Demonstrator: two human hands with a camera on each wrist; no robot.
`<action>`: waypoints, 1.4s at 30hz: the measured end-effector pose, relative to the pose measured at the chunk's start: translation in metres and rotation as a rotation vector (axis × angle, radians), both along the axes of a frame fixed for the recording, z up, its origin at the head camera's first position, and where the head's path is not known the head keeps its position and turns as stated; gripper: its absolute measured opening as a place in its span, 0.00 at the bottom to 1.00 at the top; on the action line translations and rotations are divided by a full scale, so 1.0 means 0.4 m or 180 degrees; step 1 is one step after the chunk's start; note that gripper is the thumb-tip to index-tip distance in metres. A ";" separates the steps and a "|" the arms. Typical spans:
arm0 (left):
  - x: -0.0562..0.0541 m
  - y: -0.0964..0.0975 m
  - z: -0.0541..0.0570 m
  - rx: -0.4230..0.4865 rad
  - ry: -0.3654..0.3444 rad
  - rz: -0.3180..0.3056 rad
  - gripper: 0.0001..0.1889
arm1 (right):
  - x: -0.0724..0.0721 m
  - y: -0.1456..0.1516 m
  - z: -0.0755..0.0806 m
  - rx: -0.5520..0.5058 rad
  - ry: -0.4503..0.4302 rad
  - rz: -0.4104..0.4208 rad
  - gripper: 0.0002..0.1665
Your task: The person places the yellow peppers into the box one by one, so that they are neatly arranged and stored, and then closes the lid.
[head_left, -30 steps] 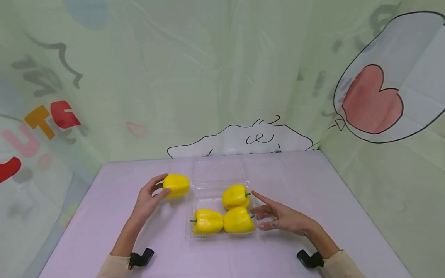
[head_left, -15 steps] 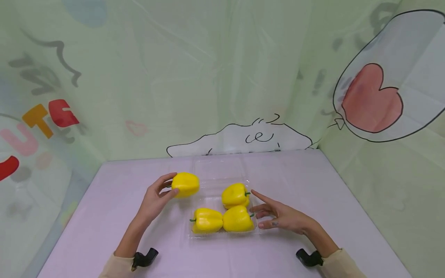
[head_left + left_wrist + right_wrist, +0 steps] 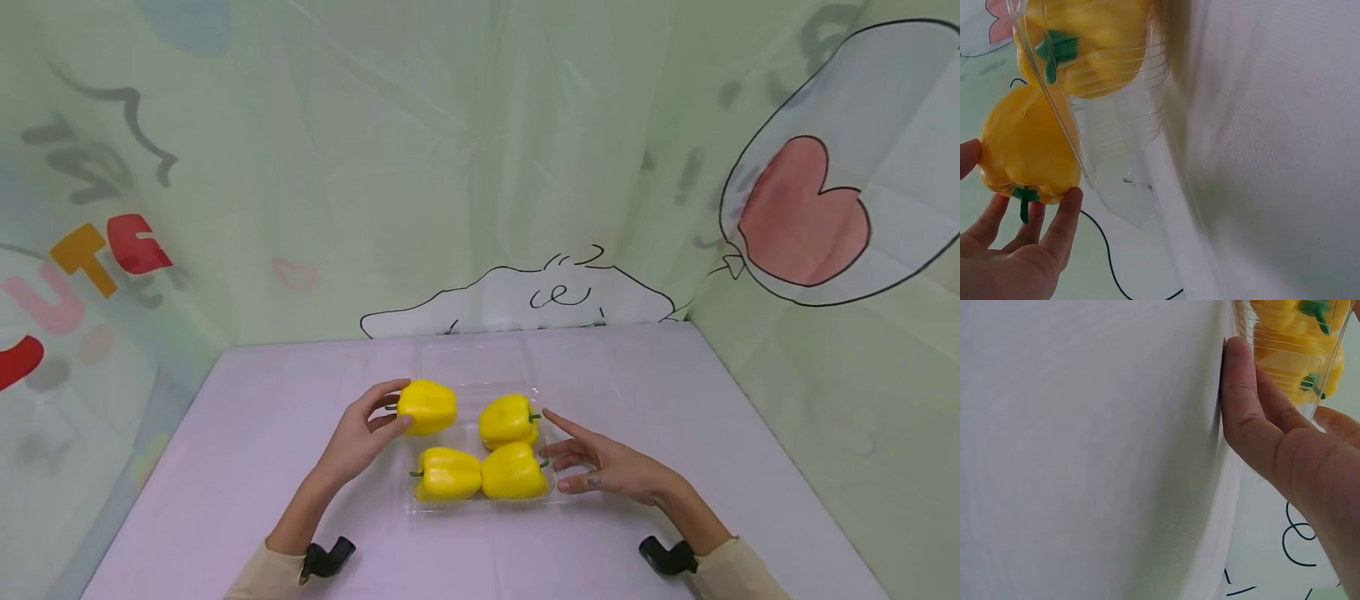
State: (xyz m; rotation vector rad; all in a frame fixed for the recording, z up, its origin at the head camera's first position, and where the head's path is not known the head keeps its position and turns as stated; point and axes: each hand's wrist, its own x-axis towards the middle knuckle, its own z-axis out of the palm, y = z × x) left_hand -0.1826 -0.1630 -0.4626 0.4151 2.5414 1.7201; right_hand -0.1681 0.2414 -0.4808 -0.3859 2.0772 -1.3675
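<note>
My left hand (image 3: 363, 437) grips a yellow bell pepper (image 3: 427, 408) by its stem end, thumb on the near side and fingers behind. The pepper overlaps the back left corner of a clear plastic clamshell box (image 3: 487, 506). Seen from the left wrist, this pepper (image 3: 1029, 144) shows above the box rim, its green stem toward my palm. Inside the box sit a front left pepper (image 3: 448, 475), a front right pepper (image 3: 513, 472) and a back right pepper (image 3: 507, 419). My right hand (image 3: 618, 471) is at the box's right side, fingers extended along its wall.
The box's clear lid (image 3: 472, 362) lies folded back flat behind the base. A pale lilac tabletop (image 3: 660, 392) surrounds it. Printed cloth walls (image 3: 465, 167) rise at the back and both sides. A black wrist mount (image 3: 328, 557) is on each forearm.
My left hand has carried its pepper to the right, from beside the box to over its back left part, dipping slightly in the last half second. The right hand has stayed put.
</note>
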 end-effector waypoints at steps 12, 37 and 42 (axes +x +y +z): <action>0.004 0.029 -0.005 -0.0019 0.0072 -0.0112 0.29 | -0.001 0.001 -0.004 -0.0027 0.0009 0.0015 0.62; 0.004 0.052 -0.012 -0.0180 0.0121 -0.0185 0.29 | -0.002 0.001 -0.003 0.0010 0.0038 0.0015 0.62; 0.006 0.056 -0.016 -0.0171 0.0150 -0.0240 0.29 | -0.001 0.002 -0.005 -0.0004 0.0046 0.0022 0.62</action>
